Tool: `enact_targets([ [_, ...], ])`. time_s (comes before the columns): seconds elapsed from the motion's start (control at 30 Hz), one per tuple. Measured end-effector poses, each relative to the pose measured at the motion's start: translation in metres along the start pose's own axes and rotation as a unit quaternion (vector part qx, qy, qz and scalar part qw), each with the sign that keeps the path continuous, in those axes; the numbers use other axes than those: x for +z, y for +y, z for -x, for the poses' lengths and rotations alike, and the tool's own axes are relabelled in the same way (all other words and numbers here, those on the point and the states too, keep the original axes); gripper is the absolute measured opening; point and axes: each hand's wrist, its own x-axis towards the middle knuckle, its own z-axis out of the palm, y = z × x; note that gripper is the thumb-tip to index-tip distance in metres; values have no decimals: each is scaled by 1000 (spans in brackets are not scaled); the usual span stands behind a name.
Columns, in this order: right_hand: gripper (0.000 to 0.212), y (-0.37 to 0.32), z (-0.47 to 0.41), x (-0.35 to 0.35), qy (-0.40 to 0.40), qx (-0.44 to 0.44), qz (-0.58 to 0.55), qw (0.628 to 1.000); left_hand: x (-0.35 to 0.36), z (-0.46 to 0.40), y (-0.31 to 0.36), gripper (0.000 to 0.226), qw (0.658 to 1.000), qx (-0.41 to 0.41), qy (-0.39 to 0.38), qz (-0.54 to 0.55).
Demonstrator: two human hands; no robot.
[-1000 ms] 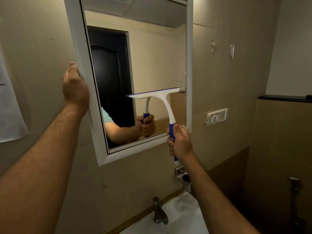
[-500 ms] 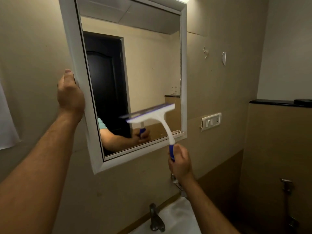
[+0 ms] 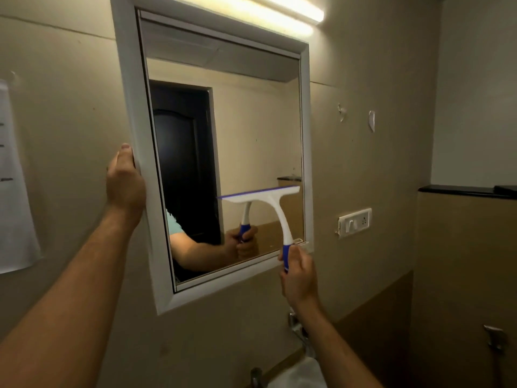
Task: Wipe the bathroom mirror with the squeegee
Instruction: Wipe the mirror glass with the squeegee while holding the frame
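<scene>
The bathroom mirror [image 3: 251, 130] hangs on the beige wall in a wide white frame [image 3: 131, 88]. My left hand [image 3: 124, 182] grips the frame's left edge at mid height. My right hand [image 3: 298, 275] is closed on the blue grip of a white squeegee [image 3: 272, 204]. Its blue-edged blade lies level against the glass in the lower right part of the mirror, close to the right side of the frame. The glass reflects the squeegee, my hand and a dark door.
A lit tube lamp [image 3: 291, 12] sits above the mirror. A white switch plate [image 3: 354, 222] is on the wall to the right, with a dark ledge [image 3: 458, 190] beyond it. Below are a tap [image 3: 256, 376] and a white basin [image 3: 302, 373]. A white sheet [image 3: 14, 191] hangs at the left.
The squeegee went down the glass toward the bottom of the frame, then shifted right to the frame's right side. My view has tilted up, bringing the lamp in. My left hand stays on the frame.
</scene>
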Motion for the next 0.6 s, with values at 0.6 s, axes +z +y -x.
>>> enact_targets([
  [0.6, 25, -94, -62, 16, 7, -89, -34, 995, -22, -18, 105, 53, 977, -73, -62, 190],
])
